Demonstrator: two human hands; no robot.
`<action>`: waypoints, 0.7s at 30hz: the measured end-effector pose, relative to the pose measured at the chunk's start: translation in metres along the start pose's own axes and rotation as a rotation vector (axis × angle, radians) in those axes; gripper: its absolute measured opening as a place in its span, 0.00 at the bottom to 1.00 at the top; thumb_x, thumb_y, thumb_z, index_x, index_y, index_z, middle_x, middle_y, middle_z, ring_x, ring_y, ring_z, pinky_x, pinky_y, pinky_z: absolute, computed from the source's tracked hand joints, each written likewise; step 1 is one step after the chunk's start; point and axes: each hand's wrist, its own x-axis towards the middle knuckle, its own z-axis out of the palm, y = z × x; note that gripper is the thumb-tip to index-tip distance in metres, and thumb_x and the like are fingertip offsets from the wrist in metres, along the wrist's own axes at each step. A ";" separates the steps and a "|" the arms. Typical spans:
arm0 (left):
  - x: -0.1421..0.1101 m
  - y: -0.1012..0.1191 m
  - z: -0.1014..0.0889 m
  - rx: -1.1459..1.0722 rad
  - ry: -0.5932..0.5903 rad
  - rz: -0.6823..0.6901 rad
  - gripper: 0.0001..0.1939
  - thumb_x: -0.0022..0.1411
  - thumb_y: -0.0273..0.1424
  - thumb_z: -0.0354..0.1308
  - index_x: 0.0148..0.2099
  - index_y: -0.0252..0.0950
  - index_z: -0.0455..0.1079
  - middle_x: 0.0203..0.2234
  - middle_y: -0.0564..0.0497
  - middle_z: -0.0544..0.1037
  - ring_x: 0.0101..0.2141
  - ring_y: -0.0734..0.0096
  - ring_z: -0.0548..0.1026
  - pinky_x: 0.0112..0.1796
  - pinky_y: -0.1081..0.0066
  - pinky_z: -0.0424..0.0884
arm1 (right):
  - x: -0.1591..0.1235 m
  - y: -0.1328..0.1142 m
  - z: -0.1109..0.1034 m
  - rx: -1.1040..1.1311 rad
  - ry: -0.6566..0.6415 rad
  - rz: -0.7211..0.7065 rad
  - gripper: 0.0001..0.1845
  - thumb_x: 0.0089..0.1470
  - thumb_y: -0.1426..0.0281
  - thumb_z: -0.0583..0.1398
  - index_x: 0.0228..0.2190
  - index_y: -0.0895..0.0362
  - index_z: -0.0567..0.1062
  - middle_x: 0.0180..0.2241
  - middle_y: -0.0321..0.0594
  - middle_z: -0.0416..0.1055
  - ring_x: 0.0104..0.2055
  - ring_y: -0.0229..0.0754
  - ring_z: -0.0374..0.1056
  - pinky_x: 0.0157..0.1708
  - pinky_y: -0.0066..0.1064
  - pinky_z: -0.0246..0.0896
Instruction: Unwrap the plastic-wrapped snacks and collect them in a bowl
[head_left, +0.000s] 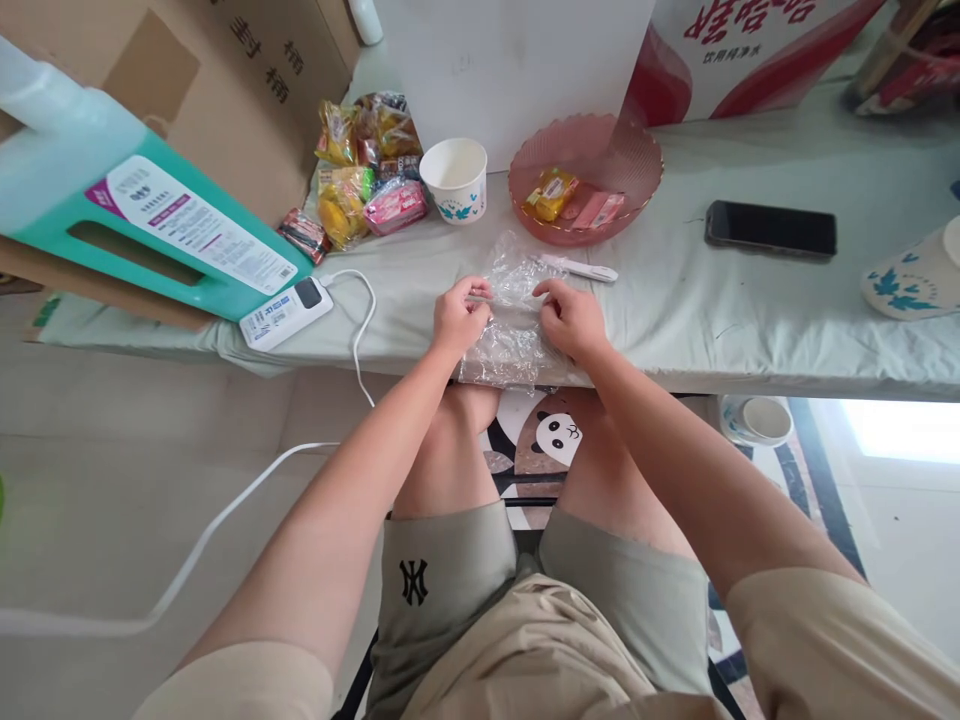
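Observation:
A crumpled sheet of clear plastic film [510, 335] lies at the front edge of the cloth-covered table, its lower end reaching the edge. My left hand [461, 318] pinches its left side, fingers curled in. On the right side my right hand [571, 318] has its fingers bent and pressed together at the film. Just behind my right hand rests a white-handled utility knife [581, 268], partly by the film. Farther back stands a pink glass bowl [637, 200] with a few small wrapped snacks in it. A paper cup [455, 180] with blue leaves is left of the bowl.
Several wrapped snacks [345, 205] are piled at the back left. A large jug of green liquid [97, 200] and a white power strip [286, 313] stand on the left, its cable hanging over the edge. A phone [771, 229] and another paper cup [919, 275] are on the right.

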 end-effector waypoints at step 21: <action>-0.097 0.088 -0.077 -0.171 -0.213 0.373 0.10 0.60 0.37 0.66 0.43 0.42 0.76 0.40 0.48 0.81 0.53 0.54 0.79 0.59 0.51 0.71 | -0.105 -0.093 -0.070 0.199 0.105 -0.136 0.04 0.56 0.66 0.61 0.29 0.48 0.75 0.36 0.41 0.76 0.46 0.54 0.74 0.53 0.55 0.63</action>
